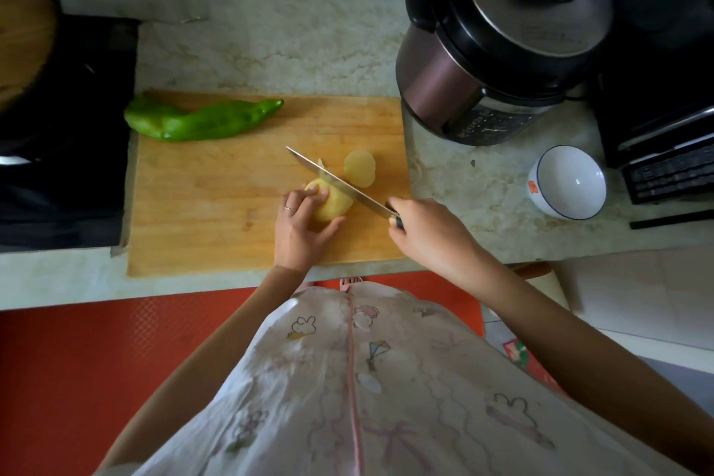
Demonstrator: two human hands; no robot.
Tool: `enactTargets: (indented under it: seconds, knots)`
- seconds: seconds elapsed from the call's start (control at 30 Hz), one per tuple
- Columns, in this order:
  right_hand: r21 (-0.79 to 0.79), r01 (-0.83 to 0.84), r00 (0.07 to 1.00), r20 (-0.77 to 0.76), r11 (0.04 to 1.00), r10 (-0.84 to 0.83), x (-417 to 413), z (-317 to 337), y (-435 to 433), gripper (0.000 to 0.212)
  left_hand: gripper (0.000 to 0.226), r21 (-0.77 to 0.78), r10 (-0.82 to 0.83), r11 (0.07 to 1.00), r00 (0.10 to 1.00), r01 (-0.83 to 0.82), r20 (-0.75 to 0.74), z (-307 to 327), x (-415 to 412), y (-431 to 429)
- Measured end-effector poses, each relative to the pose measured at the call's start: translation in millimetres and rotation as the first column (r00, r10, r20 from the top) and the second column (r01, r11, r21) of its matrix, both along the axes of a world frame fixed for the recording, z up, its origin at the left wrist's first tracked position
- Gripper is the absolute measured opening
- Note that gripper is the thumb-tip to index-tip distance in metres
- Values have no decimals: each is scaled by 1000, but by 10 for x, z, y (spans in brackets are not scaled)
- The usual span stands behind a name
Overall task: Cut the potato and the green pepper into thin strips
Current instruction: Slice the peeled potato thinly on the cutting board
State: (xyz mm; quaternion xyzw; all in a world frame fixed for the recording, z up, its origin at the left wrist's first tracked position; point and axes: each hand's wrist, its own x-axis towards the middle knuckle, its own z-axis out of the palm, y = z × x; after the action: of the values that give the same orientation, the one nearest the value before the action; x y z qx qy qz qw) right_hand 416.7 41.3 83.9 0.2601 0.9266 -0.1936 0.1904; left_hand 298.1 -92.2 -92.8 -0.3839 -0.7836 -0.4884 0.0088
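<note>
A peeled yellow potato (335, 205) lies on the wooden cutting board (216, 205), right of centre. My left hand (301, 232) holds it down with curled fingers and the thumb at its near side. My right hand (429, 228) grips the dark handle of a knife (340, 182). The blade lies across the potato's right end, its tip pointing far left. A cut potato slice (360, 168) lies flat just beyond the blade. The long green pepper (201, 119) rests whole at the board's far left corner.
A pressure cooker (498, 39) stands close behind the board's right corner. A white bowl (567, 182) sits on the marble counter to the right, in front of a black appliance (664, 89). A black stove (62, 135) with a pan borders the board's left edge.
</note>
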Motion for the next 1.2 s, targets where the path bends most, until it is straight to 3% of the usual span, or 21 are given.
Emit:
enactTargets:
  seconds: [0.57, 1.2]
  knots:
    - [-130, 23, 999, -35, 991, -27, -180, -158, 63, 13, 41, 3, -11, 1000, 1000, 11, 15, -14, 13, -21]
    - [-103, 3, 997, -75, 995, -11, -89, -381, 65, 6, 40, -2, -32, 999, 999, 32, 8, 24, 23, -44]
